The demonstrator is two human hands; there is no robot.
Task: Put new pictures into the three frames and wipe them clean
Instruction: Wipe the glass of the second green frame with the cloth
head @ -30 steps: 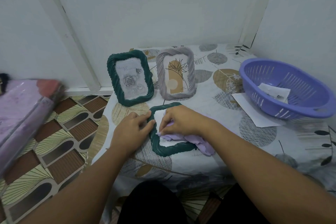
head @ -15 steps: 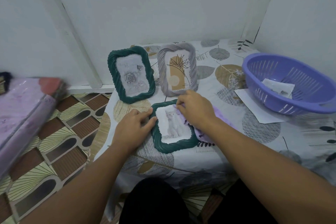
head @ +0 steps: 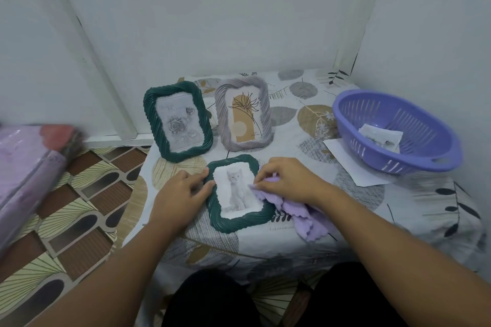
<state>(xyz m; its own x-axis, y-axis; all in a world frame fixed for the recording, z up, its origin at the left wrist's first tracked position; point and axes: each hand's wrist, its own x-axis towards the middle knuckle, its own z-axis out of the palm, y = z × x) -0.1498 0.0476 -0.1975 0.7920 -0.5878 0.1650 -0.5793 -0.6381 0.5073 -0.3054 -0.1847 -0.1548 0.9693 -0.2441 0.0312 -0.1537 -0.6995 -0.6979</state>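
Note:
A dark green frame with a grey kitten picture lies flat on the table. My left hand presses its left edge with curled fingertips. My right hand holds a lilac cloth against the frame's right side. Behind stand a second dark green frame with a rose picture and a grey frame with a plant drawing, both upright.
A purple plastic basket holding paper scraps sits at the right, on a white sheet. The patterned tablecloth covers a small table in a wall corner. A pink wrapped bundle lies on the floor at the left.
My right hand with the cloth swept from the middle of the kitten frame off to its right edge, uncovering the picture. The left hand stayed on the left edge.

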